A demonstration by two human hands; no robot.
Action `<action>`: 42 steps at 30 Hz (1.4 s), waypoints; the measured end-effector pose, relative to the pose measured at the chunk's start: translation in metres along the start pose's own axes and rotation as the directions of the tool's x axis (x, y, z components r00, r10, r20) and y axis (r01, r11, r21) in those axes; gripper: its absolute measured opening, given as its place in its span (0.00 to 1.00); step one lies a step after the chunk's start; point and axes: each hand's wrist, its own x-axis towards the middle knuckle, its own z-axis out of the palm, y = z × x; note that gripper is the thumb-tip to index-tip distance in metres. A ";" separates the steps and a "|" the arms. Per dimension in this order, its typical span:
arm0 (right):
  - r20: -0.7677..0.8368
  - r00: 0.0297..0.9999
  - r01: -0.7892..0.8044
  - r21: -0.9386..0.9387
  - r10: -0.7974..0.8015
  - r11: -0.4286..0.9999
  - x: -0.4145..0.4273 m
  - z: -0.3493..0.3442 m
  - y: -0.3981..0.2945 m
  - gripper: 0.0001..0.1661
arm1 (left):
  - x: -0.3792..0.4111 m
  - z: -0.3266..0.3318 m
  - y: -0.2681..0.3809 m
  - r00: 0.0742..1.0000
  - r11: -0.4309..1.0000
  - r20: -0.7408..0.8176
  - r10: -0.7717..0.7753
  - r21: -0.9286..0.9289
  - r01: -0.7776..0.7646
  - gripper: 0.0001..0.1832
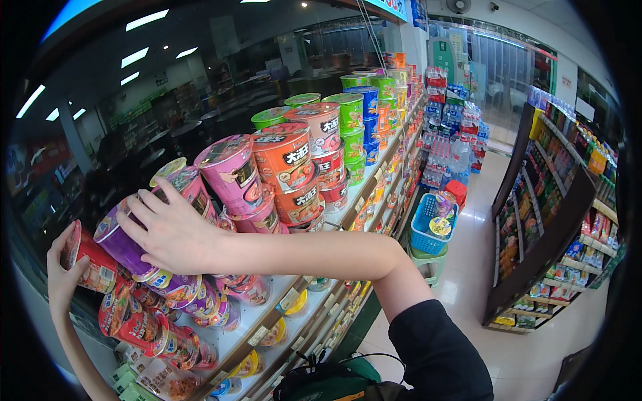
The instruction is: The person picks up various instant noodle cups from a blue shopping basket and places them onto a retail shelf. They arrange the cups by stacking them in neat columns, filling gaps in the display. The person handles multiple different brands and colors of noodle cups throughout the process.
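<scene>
My left hand (pixel 65 273) grips a red instant noodle tub (pixel 98 273) at the far left, its fingers and thumb around the sides. The red tub is tilted over a stack of red noodle tubs (pixel 145 328). My right hand (pixel 170 233) is laid across a purple noodle tub (pixel 118 238), its fingers over the upper side and the thumb lower down. That tub leans on top of a purple stack (pixel 180 293). Just beyond the right hand stand pink noodle tubs (pixel 230 173), also stacked. Part of the purple tub is hidden by the right hand.
Orange tubs (pixel 283 155) and green tubs (pixel 351 125) continue along the shelf (pixel 266 313) beside a dark window (pixel 200 85). A blue basket (pixel 421 230) holding tubs sits on a green stool (pixel 434 263). Bottled drink packs (pixel 441 135) stand beyond; a display rack (pixel 546 235) is at right.
</scene>
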 end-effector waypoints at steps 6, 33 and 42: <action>0.064 0.984 -0.166 -0.060 0.169 0.984 0.005 -0.002 -0.014 0.47 | 0.003 0.008 -0.005 1.000 1.000 -0.004 -0.013 -0.028 0.012 0.37; 0.105 0.960 -0.259 -0.017 0.260 0.966 0.017 0.008 -0.026 0.44 | 0.024 0.019 -0.007 0.989 0.990 0.081 -0.125 0.075 0.119 0.31; 0.220 0.946 -0.217 -0.110 0.237 0.970 0.025 -0.005 -0.026 0.41 | 0.026 0.015 0.010 0.989 0.992 0.130 -0.072 0.112 0.058 0.34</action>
